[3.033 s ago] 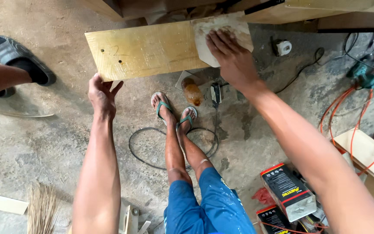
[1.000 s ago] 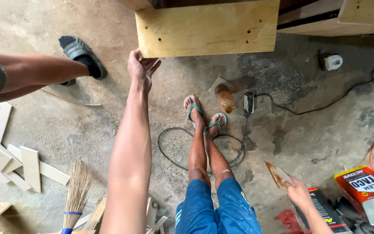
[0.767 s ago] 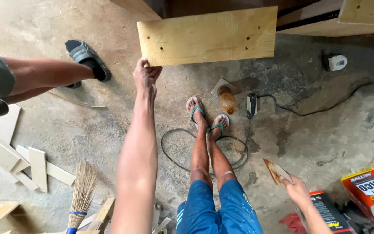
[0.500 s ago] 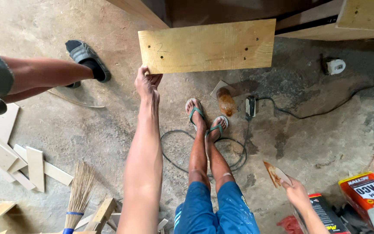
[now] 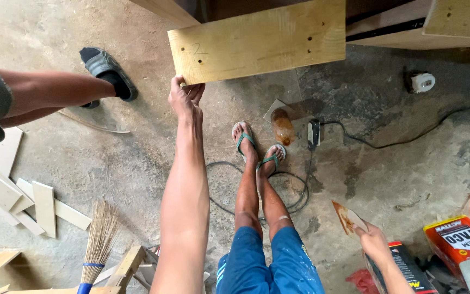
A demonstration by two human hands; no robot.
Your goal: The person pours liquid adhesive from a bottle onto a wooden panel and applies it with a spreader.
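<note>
One pale yellow rectangular plywood panel (image 5: 257, 41) with several small drilled holes spans the top centre of the view, tilted slightly, its lower left corner gripped by the left hand (image 5: 185, 100), whose fingers curl up around the panel's bottom edge. The right hand (image 5: 373, 242), low at the right, is closed on one folded, brown-stained sheet of sandpaper (image 5: 346, 216) and holds it well apart from the panel. Below the panel, two feet in green-strapped flip-flops (image 5: 257, 149) rest on the grey concrete floor (image 5: 398, 174), with two legs in blue shorts (image 5: 270, 264) leading back to the camera. One coil of black cable (image 5: 295, 190) lies around the feet, and one amber plastic bottle (image 5: 283, 126) lies just beside them. One white plug adapter (image 5: 422, 81) sits near the upper right. Two glue tins show at the lower right: one red-and-yellow tin (image 5: 461, 247) and one black tin (image 5: 406, 267). At the left, another person's leg (image 5: 50, 92) ends in one dark slipper (image 5: 107, 71). Several pale wood offcuts (image 5: 28, 198) and one straw broom (image 5: 99, 237) lie at the lower left.
</note>
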